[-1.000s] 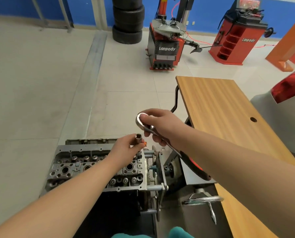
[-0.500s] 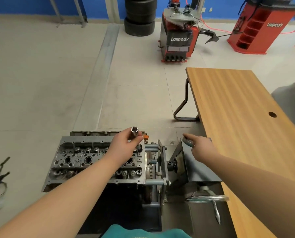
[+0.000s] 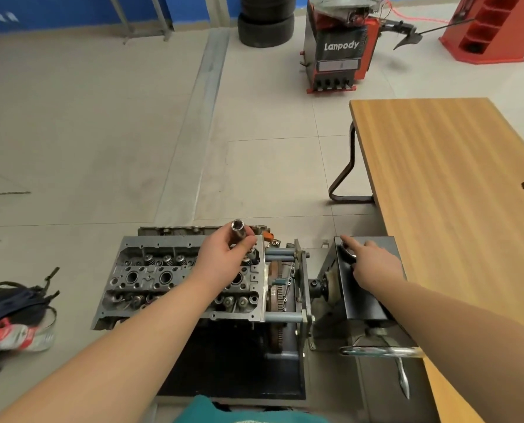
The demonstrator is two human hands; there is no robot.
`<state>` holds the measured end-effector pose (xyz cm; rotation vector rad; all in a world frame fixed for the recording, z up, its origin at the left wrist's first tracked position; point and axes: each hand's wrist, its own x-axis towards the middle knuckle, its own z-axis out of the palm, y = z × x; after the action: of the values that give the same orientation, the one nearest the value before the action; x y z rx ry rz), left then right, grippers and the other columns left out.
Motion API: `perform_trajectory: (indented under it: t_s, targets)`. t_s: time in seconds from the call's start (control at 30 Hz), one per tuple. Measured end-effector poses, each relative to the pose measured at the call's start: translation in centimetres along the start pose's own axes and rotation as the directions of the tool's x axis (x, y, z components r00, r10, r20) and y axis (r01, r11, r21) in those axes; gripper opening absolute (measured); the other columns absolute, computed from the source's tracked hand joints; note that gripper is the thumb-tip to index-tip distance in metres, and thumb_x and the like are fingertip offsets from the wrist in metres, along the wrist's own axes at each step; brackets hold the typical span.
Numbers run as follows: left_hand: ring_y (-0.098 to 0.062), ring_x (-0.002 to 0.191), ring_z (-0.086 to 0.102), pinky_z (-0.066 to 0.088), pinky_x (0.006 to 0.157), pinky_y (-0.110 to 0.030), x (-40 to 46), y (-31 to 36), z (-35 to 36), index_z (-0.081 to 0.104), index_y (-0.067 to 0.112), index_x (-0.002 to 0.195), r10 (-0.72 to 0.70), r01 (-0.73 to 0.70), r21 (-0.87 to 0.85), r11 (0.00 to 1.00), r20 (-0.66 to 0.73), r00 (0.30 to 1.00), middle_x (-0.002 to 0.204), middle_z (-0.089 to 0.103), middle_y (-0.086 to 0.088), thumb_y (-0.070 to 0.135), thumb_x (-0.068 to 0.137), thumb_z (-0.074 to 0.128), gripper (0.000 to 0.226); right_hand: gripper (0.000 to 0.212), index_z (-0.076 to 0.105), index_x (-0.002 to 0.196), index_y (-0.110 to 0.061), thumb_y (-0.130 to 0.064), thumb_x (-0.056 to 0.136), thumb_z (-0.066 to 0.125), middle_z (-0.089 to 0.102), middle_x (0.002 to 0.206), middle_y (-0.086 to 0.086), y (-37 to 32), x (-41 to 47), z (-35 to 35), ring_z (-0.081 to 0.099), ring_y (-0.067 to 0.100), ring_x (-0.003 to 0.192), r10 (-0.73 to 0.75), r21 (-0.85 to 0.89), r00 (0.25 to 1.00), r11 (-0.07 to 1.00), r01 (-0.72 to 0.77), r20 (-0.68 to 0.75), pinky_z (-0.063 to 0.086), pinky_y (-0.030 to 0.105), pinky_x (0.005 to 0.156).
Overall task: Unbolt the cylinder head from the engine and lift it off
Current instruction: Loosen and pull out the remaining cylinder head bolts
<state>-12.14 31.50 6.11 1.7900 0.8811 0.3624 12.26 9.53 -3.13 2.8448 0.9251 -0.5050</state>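
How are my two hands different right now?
The left hand pinches a socket above the cylinder head; the right hand rests on the ratchet lying on the stand's box. Left fingers curl, right forefinger points. Both touch metal tools.

White lettering "Lanpody" stands on the black front panel of the red-and-black tyre-changing machine (image 3: 340, 47), far centre-right on the floor. No other text is legible.

The right hand (image 3: 373, 264) covers most of, perhaps, a ratchet (image 3: 347, 251)
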Motion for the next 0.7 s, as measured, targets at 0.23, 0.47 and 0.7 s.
perform_trajectory:
  t_s: [0.23, 0.47, 0.7]
  targets:
    - [0.009, 0.092, 0.065, 0.044, 0.079, -0.019, -0.3, 0.1, -0.2, 0.071, 0.034, 0.095, 0.026, -0.026, 0.032, 0.999, 0.013, 1.000, 0.096, 0.073, 0.026, 0.027, 0.100, 0.072, 0.008, 0.093, 0.002, 0.165, -0.035, -0.046, 0.096, 0.065, 0.051, 0.147, 0.008, 0.3, -1.0, 0.1, 0.057, 0.032, 0.124, 0.055, 0.143, 0.998, 0.988, -0.056, 0.010, 0.054, 0.041, 0.080]
    - [0.012, 0.099, 0.065, 0.048, 0.083, -0.019, -0.1, 0.0, -0.4, 0.071, 0.050, 0.095, 0.101, -0.106, 0.045, 0.993, 0.104, 0.989, 0.103, 0.071, 0.034, 0.031, 0.099, 0.073, 0.020, 0.040, 0.064, 0.136, -0.032, -0.048, 0.102, 0.051, 0.069, 0.102, -0.015, -8.3, -5.0, -8.1, 0.064, 0.014, 0.102, -0.111, 0.356, 0.945, 0.907, 0.223, -0.309, 0.053, 0.033, 0.078]
    - [-0.002, 0.066, 0.060, 0.047, 0.061, -0.017, 2.5, -0.4, -2.5, 0.066, 0.032, 0.079, 0.066, -0.141, 0.267, 0.953, 0.270, 0.961, 0.077, 0.072, 0.010, 0.006, 0.096, 0.055, 0.033, 0.048, 0.064, 0.100, -0.021, -0.064, 0.096, 0.043, 0.052, 0.071, -0.003, -20.4, -9.0, -15.2, 0.059, 0.026, 0.071, -0.442, 0.016, 0.862, 0.888, 0.459, -0.248, 0.027, 0.029, 0.050]
